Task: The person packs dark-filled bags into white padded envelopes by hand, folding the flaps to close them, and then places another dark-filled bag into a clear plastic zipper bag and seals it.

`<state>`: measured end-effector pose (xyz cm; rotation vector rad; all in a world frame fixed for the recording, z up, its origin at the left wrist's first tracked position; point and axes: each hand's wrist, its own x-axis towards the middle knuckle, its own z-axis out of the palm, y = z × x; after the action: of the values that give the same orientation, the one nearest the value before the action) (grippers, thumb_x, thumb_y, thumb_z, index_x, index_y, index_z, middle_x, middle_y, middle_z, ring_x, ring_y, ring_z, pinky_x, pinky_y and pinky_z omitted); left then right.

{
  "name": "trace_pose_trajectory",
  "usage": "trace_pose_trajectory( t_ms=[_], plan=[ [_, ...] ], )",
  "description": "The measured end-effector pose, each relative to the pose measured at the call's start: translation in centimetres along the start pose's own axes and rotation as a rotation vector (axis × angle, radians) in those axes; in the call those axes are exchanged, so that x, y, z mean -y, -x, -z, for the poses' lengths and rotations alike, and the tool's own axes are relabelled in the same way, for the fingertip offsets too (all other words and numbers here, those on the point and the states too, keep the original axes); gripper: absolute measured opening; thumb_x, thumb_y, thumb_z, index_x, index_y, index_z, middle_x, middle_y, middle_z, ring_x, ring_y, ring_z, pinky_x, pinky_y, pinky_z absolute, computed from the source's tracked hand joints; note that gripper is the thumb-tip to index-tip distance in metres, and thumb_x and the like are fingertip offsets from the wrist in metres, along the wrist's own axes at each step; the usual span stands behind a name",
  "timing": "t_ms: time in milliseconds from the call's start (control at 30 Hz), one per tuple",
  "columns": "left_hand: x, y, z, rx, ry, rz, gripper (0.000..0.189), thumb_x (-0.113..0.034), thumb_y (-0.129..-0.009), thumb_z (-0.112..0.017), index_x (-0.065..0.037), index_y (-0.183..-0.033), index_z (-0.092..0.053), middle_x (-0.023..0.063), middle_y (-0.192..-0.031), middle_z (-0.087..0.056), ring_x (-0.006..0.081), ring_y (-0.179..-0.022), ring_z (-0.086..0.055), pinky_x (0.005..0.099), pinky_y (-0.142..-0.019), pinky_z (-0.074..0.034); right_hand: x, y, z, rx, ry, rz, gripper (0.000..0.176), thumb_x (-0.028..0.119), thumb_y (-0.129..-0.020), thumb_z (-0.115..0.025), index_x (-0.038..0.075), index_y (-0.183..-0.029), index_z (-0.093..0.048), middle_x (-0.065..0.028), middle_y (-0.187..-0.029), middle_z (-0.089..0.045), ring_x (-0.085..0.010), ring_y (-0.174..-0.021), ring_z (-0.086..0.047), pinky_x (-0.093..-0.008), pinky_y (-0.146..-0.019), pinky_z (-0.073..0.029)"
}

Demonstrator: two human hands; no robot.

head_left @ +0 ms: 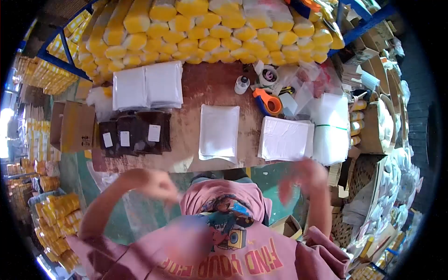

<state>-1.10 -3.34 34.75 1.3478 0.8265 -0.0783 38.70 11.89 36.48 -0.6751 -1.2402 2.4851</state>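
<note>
My left hand (155, 185) hangs in front of the table's near edge, close to my shirt, with blurred fingers stretched out and nothing visible in them. On the other side, my right hand (305, 179) is also motion-blurred, its fingers apart and holding nothing I can see. It is nearest to a stack of white plastic-wrapped packs (285, 139) at the front right of the table. Between the hands, farther in, lies another pile of flat white packs (219, 132). Dark packets with white labels (135, 132) lie beyond my left hand.
The brown table (205, 84) also holds white packs (147, 86) at back left, a small bottle (241, 85), an orange-blue tape dispenser (268, 102) and a banded stack of clear bags (331, 130). Yellow-and-white packages (210, 32) are piled behind. A cardboard box (72, 126) stands left.
</note>
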Motion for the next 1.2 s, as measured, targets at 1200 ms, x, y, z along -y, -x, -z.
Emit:
trace_pose_trajectory(
  t_ms=[1200],
  plan=[
    [28.0,-24.7,-3.1,-0.906,0.594,0.009,0.051,0.000,-0.074,-0.077,-0.003,-0.112,-0.043,0.0083,-0.097,-0.057,0.0142,-0.089,-0.061,0.0303,-0.077,-0.053,-34.4,-12.6,12.9,-0.574,0.996,-0.013,0.041,0.013,-0.080,-0.076,0.002,-0.107,-0.047,-0.0039,-0.072,-0.058,-0.0132,-0.064,-0.057,-0.0284,-0.057,-0.048]
  ],
)
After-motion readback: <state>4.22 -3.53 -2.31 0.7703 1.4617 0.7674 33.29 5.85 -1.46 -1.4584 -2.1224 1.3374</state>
